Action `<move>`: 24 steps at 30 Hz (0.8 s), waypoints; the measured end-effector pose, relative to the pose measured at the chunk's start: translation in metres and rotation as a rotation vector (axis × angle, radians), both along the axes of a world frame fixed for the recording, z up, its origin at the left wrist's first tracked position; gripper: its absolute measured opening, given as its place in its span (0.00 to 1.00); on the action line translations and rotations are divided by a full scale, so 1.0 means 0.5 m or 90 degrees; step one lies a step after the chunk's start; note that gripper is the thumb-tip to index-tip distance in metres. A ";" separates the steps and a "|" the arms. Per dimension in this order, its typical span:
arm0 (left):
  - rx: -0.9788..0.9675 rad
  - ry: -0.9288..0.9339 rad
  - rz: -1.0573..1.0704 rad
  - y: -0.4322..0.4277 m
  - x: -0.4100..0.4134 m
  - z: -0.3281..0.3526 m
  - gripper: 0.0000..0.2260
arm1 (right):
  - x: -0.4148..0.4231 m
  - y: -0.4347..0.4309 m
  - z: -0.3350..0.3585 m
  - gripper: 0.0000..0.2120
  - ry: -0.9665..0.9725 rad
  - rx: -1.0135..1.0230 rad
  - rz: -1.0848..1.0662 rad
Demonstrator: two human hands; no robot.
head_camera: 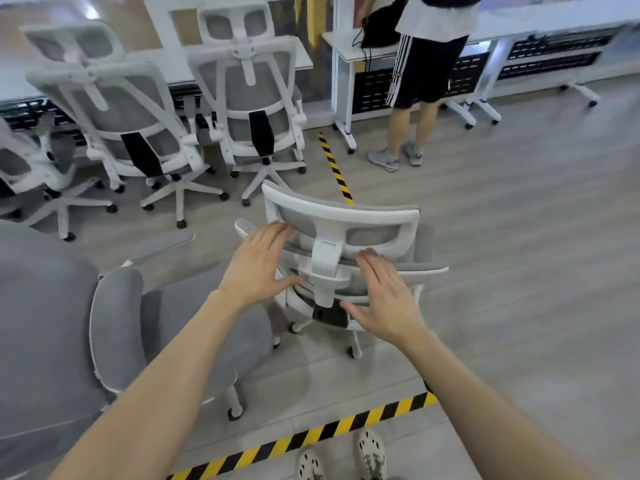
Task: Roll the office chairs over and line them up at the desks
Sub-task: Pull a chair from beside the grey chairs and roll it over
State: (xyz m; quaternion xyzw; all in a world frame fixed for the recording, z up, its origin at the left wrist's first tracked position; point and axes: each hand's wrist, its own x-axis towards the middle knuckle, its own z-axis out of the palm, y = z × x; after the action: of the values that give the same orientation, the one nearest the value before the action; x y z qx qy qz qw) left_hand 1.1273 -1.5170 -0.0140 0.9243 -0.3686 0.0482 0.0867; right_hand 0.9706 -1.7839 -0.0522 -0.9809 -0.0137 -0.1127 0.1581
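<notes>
Both hands are being held out flat and open, nothing gripped: the left hand and right hand are being set either side of the headrest stem of the office chair, directly ahead and equally near; contact cannot be told. Its back is being presented to them, headrest axis running left-right, seat pointing toward the desks beyond

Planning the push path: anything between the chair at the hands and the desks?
Only flat hazard tape lies on the floor ahead of the chair. Two parked chairs stand at the left desk; a person stands at the right desk.
</notes>
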 end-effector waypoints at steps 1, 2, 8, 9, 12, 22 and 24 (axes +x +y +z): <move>0.019 -0.003 -0.023 -0.017 0.002 -0.005 0.45 | 0.012 -0.007 -0.005 0.50 0.036 -0.011 -0.010; 0.028 -0.006 -0.044 -0.036 0.002 -0.011 0.44 | 0.023 -0.019 -0.012 0.54 0.064 -0.035 -0.015; 0.025 -0.007 -0.062 -0.134 -0.022 -0.056 0.47 | 0.044 -0.122 -0.013 0.58 0.045 -0.073 -0.006; 0.003 -0.013 -0.061 -0.143 -0.026 -0.062 0.47 | 0.045 -0.136 -0.016 0.58 0.034 -0.080 -0.003; -0.067 -0.031 -0.047 -0.162 -0.048 -0.083 0.46 | 0.046 -0.165 -0.031 0.58 0.001 -0.104 0.014; -0.102 -0.054 0.034 -0.142 -0.057 -0.099 0.47 | 0.094 -0.154 -0.043 0.55 -0.069 -0.086 0.077; -0.111 -0.054 0.053 -0.122 -0.055 -0.101 0.47 | 0.111 -0.138 -0.040 0.55 -0.063 -0.089 0.095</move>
State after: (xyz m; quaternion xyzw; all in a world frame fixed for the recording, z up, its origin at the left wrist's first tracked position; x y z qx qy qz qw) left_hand 1.0995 -1.5781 -0.0647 0.9247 -0.3279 0.1230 0.1491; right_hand 1.0262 -1.8528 -0.0722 -0.9790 -0.1027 -0.1476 0.0961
